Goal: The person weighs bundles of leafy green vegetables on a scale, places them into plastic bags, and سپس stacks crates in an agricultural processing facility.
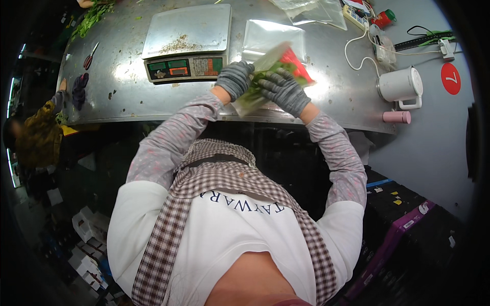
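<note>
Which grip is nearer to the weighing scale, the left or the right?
The left grip: it is at the near right corner of the weighing scale. The right grip is farther right, over the bag of greens.

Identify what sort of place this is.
Likely a produce-packing workspace: a silver-topped digital scale and loose leafy greens on a grey metal table, plus a clear plastic bag with a red section and greenery inside.
</note>
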`<action>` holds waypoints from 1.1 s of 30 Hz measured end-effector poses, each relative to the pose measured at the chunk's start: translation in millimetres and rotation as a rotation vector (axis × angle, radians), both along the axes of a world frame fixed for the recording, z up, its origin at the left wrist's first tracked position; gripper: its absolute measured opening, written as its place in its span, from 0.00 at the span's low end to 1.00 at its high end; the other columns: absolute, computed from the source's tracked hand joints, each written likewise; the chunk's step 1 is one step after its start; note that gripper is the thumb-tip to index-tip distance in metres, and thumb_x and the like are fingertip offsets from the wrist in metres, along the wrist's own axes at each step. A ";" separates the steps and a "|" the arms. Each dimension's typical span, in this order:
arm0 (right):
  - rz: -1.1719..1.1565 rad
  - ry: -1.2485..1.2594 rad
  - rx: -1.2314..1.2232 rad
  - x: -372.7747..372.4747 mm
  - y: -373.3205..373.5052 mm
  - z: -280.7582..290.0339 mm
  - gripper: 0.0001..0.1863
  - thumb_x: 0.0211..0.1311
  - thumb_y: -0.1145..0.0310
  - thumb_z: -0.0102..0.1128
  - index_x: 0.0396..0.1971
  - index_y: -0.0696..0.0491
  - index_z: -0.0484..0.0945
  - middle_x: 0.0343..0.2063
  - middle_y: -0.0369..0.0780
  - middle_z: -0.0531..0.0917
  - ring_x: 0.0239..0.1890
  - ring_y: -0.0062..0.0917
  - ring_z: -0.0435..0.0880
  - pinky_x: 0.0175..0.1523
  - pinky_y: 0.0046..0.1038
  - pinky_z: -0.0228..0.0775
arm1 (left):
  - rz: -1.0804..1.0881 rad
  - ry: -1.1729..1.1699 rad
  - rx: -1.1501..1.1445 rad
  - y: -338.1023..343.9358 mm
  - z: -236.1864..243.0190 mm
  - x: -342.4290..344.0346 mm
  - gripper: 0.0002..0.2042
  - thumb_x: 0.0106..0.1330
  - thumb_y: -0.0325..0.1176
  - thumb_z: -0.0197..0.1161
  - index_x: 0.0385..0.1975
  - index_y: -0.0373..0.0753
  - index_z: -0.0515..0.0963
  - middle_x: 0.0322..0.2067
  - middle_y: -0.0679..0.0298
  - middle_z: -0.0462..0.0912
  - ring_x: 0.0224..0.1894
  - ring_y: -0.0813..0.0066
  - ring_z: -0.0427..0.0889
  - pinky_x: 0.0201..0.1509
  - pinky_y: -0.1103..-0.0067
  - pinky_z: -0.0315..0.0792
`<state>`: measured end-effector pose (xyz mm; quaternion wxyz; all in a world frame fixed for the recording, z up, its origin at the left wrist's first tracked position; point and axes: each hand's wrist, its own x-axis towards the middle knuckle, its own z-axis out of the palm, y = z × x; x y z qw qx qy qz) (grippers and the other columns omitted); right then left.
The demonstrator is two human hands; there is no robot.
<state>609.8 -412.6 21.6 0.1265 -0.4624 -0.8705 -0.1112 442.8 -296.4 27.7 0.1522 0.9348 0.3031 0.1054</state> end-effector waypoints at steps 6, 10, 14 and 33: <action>-0.273 0.072 -0.132 -77.8 1.7 -2.3 0.09 0.46 0.66 0.44 0.27 0.47 0.73 0.31 0.36 0.74 0.35 0.28 0.72 0.42 0.36 0.59 | -0.301 0.208 -0.129 13.0 14.8 -26.8 0.08 0.53 0.34 0.55 0.29 0.39 0.75 0.27 0.58 0.75 0.32 0.61 0.74 0.36 0.73 0.69; -0.445 0.117 -0.238 -106.5 3.1 -55.1 0.09 0.48 0.62 0.46 0.26 0.47 0.74 0.30 0.38 0.75 0.33 0.28 0.73 0.40 0.35 0.60 | -0.464 0.065 -0.540 28.9 -53.1 -65.4 0.13 0.52 0.36 0.56 0.35 0.36 0.73 0.33 0.53 0.74 0.36 0.59 0.74 0.41 0.72 0.67; -0.569 0.045 -0.413 -115.7 8.7 -41.5 0.12 0.48 0.57 0.47 0.26 0.47 0.76 0.27 0.38 0.77 0.32 0.28 0.75 0.41 0.35 0.61 | -0.606 0.010 -0.341 15.2 -53.7 -90.5 0.24 0.44 0.39 0.62 0.41 0.35 0.68 0.40 0.50 0.69 0.42 0.56 0.69 0.48 0.68 0.62; -0.541 0.133 -1.221 -80.9 49.4 -17.7 0.46 0.37 0.57 0.64 0.58 0.47 0.47 0.50 0.48 0.64 0.49 0.39 0.68 0.52 0.32 0.60 | -0.527 -0.319 -0.365 -1.6 -75.0 -115.3 0.13 0.47 0.33 0.60 0.34 0.40 0.76 0.35 0.58 0.75 0.39 0.61 0.73 0.43 0.71 0.67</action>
